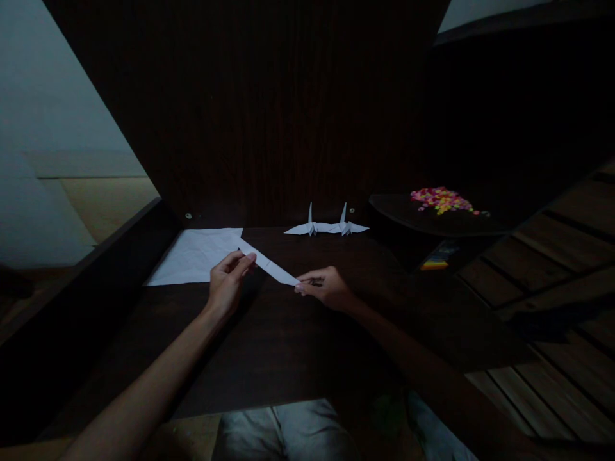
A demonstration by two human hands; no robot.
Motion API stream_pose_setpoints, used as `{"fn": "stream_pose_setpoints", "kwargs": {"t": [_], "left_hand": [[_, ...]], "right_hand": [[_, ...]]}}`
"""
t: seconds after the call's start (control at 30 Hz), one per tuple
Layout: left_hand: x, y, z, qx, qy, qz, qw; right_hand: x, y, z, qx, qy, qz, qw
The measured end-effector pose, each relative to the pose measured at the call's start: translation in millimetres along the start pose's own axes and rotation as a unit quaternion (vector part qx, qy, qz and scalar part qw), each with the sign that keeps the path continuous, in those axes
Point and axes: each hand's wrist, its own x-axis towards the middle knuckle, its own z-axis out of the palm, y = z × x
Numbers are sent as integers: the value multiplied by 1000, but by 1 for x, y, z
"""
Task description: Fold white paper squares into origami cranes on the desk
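Note:
A long, narrow piece of folded white paper [270, 266] slants down to the right between my hands, above the dark desk. My left hand [227, 276] pinches it near its upper left part, thumb on top. At the pointed lower right end, my right hand [328, 287] grips the tip between thumb and fingers. Behind the left hand a flat white sheet [192, 256] lies on the desk, partly covered by that hand. Two white origami cranes [312, 228] stand side by side at the back, against the dark upright panel, their wings spread.
On a rounded shelf [398, 206] at the right lies a pile of small pink and yellow pieces [442, 200]. Below it sits a yellow-orange item [434, 264] I cannot make out. A raised side board [91, 288] bounds the desk at left. Wooden slats [533, 256] lie at right.

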Motion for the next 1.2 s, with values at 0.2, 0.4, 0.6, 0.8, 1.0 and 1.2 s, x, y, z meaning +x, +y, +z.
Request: {"fn": "stream_pose_setpoints", "kwargs": {"t": [0.2,0.4,0.6,0.8,1.0,1.2], "left_hand": [[-10,1,6,124,-84,-86,985],[-10,-5,7,94,-103,-103,985],[-10,-6,5,98,-112,-87,985],[-12,-6,7,106,-117,-89,984],[-15,-11,10,89,-162,-111,976],[-13,-11,10,-47,-164,-153,973]], "right_hand": [[1,5,8,123,-27,65,990],[-1,-1,9,114,-40,76,990],[0,-3,6,128,-61,73,987],[-3,-5,13,110,-29,61,992],[-4,-2,20,140,-41,56,988],[-2,6,23,193,-41,93,976]]}}
